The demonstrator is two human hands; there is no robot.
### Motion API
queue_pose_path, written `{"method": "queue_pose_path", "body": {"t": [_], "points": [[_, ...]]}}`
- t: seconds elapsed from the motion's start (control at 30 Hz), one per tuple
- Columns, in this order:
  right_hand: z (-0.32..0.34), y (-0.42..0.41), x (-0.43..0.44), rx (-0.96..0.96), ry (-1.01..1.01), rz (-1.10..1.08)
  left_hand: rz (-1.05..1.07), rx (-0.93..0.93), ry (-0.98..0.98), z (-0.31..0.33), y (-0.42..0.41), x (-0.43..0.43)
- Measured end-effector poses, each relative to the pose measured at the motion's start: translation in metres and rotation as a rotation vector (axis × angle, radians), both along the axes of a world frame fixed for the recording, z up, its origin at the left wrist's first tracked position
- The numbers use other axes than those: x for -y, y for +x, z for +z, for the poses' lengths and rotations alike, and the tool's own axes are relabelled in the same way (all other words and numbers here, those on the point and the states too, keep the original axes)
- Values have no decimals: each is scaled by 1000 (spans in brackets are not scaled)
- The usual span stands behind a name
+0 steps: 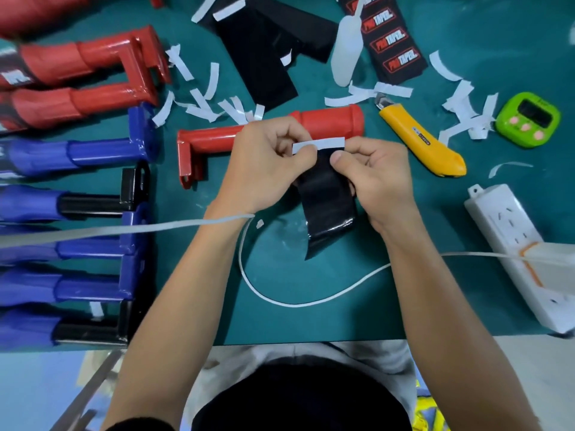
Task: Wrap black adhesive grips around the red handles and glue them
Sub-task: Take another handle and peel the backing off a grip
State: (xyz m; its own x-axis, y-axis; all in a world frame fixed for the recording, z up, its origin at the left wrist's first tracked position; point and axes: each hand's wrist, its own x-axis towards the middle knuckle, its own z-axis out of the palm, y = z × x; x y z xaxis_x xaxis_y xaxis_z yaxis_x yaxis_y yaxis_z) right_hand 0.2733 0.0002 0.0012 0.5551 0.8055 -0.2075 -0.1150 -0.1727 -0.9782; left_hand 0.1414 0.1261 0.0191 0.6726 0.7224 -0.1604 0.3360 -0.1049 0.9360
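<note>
Early on this piece. Black grip held up off the table, just in front of the bare red handle; no contact between them as far as visible.

Left hand pinching the left end of the white backing strip along the grip's top edge. Right hand pinching the black sheet right under that strip, thumb on top. Both sets of fingers curled tight, nothing spread. Reads as peeling the liner off the adhesive edge. Strip looks mostly in place, so peel barely begun.

Done, judging by layout:
- Two finished-looking red handles far left of the grip. Apparently a printed black wrap at their outer ends, but blurred; can't confirm glue.
- White scraps scattered beyond and to the right of the grip, consistent with several liners peeled.

Left for this one: finish peel, wrap around the red handle, glue.
- Glue bottle lying beyond the grip, slightly right, untouched.
- Stack of plain black sheets beyond the grip, printed sheets beside the bottle, so likely more to go.
- Yellow knife just right of the right hand, idle.
- Blue handles off to the left, not this job.
</note>
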Motion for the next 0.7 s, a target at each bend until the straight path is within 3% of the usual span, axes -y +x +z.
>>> {"method": "queue_pose_path", "body": {"t": [0.17, 0.4, 0.57, 0.7], "points": [[-4, -7, -1, 7, -24, 128, -11, 42, -133, -8, -16, 1], [-4, -13, -11, -62, -49, 112, -58, 88, -343, -1, -11, -9], [0, -12, -12, -61, -46, 80, -36, 60, -231, 0, -7, -6], [-3, -13, -13, -56, -39, 55, 30, 55, -18, -3, -4, 3]]}}
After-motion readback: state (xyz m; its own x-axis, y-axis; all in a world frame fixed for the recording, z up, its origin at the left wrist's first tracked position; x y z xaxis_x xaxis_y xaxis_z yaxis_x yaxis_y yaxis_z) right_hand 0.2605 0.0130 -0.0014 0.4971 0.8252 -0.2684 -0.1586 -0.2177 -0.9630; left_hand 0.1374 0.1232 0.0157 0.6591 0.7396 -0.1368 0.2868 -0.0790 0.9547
